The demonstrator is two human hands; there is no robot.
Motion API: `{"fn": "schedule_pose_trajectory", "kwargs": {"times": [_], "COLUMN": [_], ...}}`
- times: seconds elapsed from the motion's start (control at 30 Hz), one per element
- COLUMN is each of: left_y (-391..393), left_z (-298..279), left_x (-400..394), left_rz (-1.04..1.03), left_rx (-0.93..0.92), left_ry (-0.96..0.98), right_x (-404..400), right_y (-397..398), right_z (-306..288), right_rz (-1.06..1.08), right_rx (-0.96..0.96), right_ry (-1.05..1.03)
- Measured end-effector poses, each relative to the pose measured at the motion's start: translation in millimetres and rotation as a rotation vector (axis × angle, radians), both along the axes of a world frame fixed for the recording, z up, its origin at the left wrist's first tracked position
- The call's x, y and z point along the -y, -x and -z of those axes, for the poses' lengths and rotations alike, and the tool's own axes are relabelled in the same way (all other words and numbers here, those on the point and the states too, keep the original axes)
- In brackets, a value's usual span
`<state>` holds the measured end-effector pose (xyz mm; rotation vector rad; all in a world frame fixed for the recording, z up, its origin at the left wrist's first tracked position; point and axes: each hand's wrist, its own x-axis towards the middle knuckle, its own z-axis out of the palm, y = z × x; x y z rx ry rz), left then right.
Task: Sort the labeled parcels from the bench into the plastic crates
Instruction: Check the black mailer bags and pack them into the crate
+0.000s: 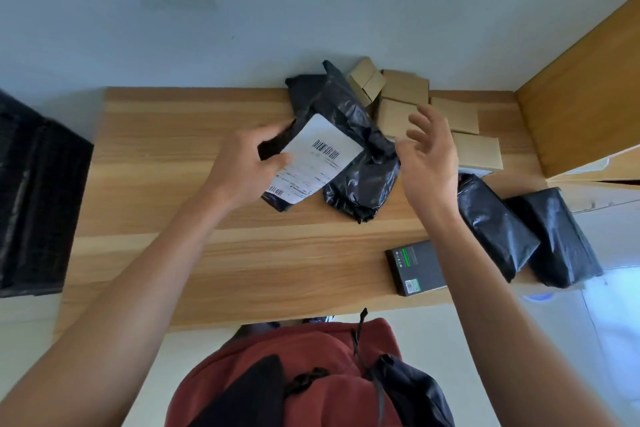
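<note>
At the middle of a pale wooden bench (173,156), a person's left hand (247,172) grips a black plastic mailer bag with a white barcoded label (317,158), thumb pinching the label's edge. The right hand (431,152) hovers just beside it, fingers spread and holding nothing. This looks like the label-reading step; next, the parcel needs carrying to a dark plastic crate (34,198) at the far left. 2 more black bags (530,232) and several small brown cardboard boxes (415,104) await sorting.
</note>
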<state>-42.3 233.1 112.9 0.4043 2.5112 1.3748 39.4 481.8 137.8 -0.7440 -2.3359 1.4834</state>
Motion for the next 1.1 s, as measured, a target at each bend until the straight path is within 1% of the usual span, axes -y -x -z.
{"fn": "schedule_pose_trajectory", "kwargs": {"times": [0.1, 0.17, 0.23, 0.33, 0.47, 0.57, 0.63, 0.73, 0.8, 0.87, 0.9, 0.97, 1.03, 1.1], "left_y": [19, 29, 36, 44, 48, 50, 51, 52, 53, 48, 43, 32, 24, 17], "left_z": [-9, -21, -33, -47, -56, -53, -50, -42, -37, -30, -26, -18, -12, -9], "left_x": [3, 1, -2, 0, 6, 16, 23, 33, 42, 52, 57, 66, 70, 69], "left_rz": [0.140, 0.230, 0.308, 0.398, 0.487, 0.508, 0.498, 0.398, 0.224, 0.026, -0.062, -0.197, -0.269, -0.238], "left_rx": [-0.135, -0.278, -0.391, -0.454, -0.481, -0.512, -0.560, -0.713, -0.764, -0.708, -0.638, -0.443, -0.237, -0.092], "left_ry": [0.250, 0.402, 0.492, 0.555, 0.570, 0.547, 0.495, 0.413, 0.330, 0.177, 0.087, -0.083, -0.193, -0.244], "right_x": [12, 24, 37, 48, 58, 63, 67, 79, 89, 97, 101, 110, 121, 134], "right_y": [4, 8, 11, 13, 16, 19, 19, 19, 19, 20, 20, 21, 22, 23], "right_z": [-6, -3, 0, 4, 8, 12, 14, 18, 20, 23, 24, 25, 22, 19], "right_rz": [-0.175, -0.316, -0.397, -0.392, -0.394, -0.380, -0.369, -0.283, -0.186, -0.100, -0.062, 0.000, 0.033, 0.048], "right_rx": [0.030, 0.093, 0.133, 0.118, 0.153, 0.143, 0.123, 0.102, 0.087, 0.064, 0.047, -0.009, -0.056, -0.070], "right_ry": [-0.272, -0.401, -0.431, -0.334, -0.348, -0.290, -0.235, -0.094, 0.023, 0.141, 0.217, 0.396, 0.549, 0.634]}}
